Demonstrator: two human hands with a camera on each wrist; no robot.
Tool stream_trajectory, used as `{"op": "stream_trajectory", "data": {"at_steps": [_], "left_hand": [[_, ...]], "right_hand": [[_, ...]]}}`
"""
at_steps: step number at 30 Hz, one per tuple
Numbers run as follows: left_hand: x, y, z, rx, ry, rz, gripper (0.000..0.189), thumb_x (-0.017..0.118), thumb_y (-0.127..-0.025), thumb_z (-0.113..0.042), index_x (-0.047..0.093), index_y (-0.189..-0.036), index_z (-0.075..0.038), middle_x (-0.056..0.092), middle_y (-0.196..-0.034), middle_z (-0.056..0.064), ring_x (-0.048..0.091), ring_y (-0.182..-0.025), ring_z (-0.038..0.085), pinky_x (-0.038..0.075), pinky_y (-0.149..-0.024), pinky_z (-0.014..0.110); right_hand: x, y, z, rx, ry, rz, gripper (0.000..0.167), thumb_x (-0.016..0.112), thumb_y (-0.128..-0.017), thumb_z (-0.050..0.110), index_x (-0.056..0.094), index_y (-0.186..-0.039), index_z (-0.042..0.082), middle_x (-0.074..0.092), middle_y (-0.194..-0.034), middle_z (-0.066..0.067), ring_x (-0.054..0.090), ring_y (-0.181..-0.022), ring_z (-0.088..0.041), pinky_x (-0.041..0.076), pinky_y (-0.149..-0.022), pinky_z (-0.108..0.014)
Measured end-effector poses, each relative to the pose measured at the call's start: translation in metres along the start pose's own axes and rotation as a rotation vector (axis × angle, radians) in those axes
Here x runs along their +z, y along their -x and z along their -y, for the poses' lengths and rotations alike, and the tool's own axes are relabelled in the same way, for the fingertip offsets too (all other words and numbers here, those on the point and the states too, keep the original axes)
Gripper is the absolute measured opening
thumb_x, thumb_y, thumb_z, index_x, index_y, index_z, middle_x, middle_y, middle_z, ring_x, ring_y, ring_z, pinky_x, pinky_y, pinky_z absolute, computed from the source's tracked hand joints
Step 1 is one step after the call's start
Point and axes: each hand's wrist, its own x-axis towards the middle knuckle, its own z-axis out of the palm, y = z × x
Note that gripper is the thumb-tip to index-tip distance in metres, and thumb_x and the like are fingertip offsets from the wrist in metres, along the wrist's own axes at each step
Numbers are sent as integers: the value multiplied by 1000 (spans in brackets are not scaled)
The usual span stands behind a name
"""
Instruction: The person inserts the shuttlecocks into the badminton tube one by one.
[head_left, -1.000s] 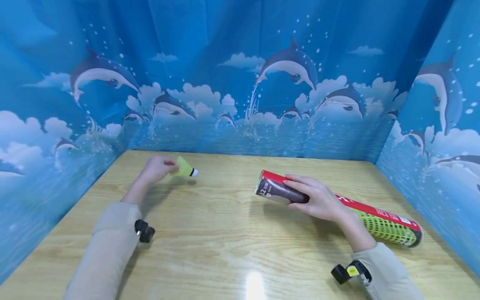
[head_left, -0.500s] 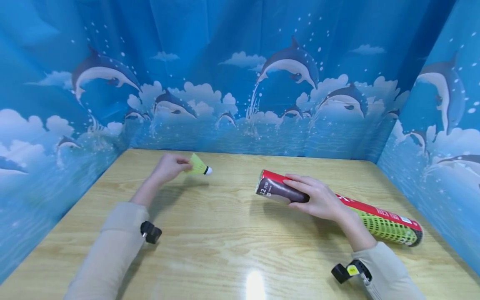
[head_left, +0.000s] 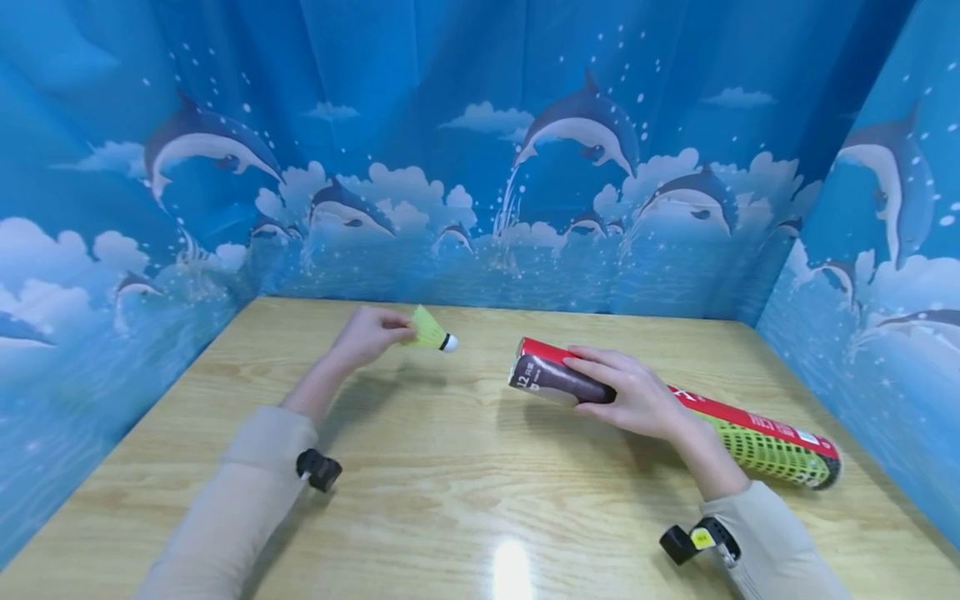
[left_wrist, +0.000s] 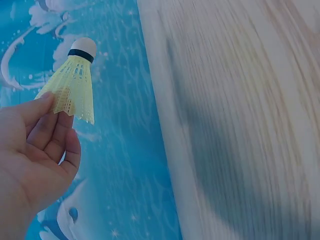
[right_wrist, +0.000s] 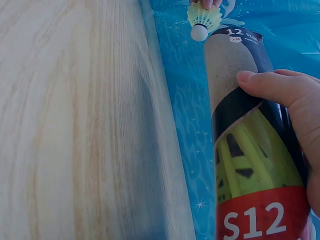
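My left hand (head_left: 372, 336) pinches a yellow shuttlecock (head_left: 427, 330) by the edge of its skirt, above the far part of the table. Its white cork (left_wrist: 84, 46) with a dark band points right, toward the tube. A red, black and green shuttlecock tube (head_left: 757, 437) slants across the right side, its near-left end raised off the table. My right hand (head_left: 637, 396) grips the tube around its upper part, thumb (right_wrist: 265, 85) on the printed side. The tube's left end faces the shuttlecock, with a gap between them; its inside is hidden.
The wooden table (head_left: 420, 467) ends at a blue dolphin-print curtain (head_left: 420, 208) at the back and both sides. Each wrist wears a black camera, the left one (head_left: 318, 469) and the right one (head_left: 681, 544), on beige sleeves.
My left hand has carried the shuttlecock rightward, bringing it closer to the tube's raised end. The right hand and tube have stayed nearly still.
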Motion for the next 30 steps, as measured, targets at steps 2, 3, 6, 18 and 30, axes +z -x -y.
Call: {"op": "stream_trajectory", "data": {"at_steps": [2, 3, 6, 18, 30], "left_hand": [[3, 1, -5, 5, 14, 9, 27, 65, -87, -20, 68, -107, -3, 67, -103, 13, 60, -95, 26, 49, -80, 39], [5, 1, -7, 8, 23, 14, 27, 65, -87, -20, 68, -107, -3, 67, -102, 13, 60, -95, 26, 50, -80, 38], [11, 2, -14, 26, 48, 27, 25, 66, -87, -19, 69, -104, -2, 68, -99, 12, 61, -94, 25, 50, -80, 38], [37, 8, -38, 115, 110, 81, 17, 68, -84, -15, 72, -96, -3, 70, -90, 7, 62, -84, 19, 50, -72, 32], [54, 12, -54, 200, 116, 125, 17, 66, -86, -13, 72, -98, -3, 70, -91, 7, 64, -84, 16, 52, -76, 31]], "right_hand": [[0, 0, 0, -9, -3, -2, 69, 84, -67, 22, 56, -129, 15, 51, -133, -10, 53, -112, -32, 47, -84, -50], [0, 0, 0, -14, -5, -5, 68, 83, -68, 23, 56, -129, 15, 51, -133, -10, 53, -112, -32, 47, -84, -50], [1, -1, 0, -28, -2, -11, 66, 82, -70, 26, 56, -129, 14, 52, -132, -10, 53, -112, -32, 48, -83, -50], [2, 0, 0, -58, -6, -32, 60, 68, -80, 48, 57, -128, 14, 53, -131, -12, 54, -111, -33, 47, -83, -50], [2, 0, 0, -53, -2, -22, 65, 81, -71, 28, 56, -129, 14, 52, -131, -12, 53, -112, -32, 46, -85, -51]]}}
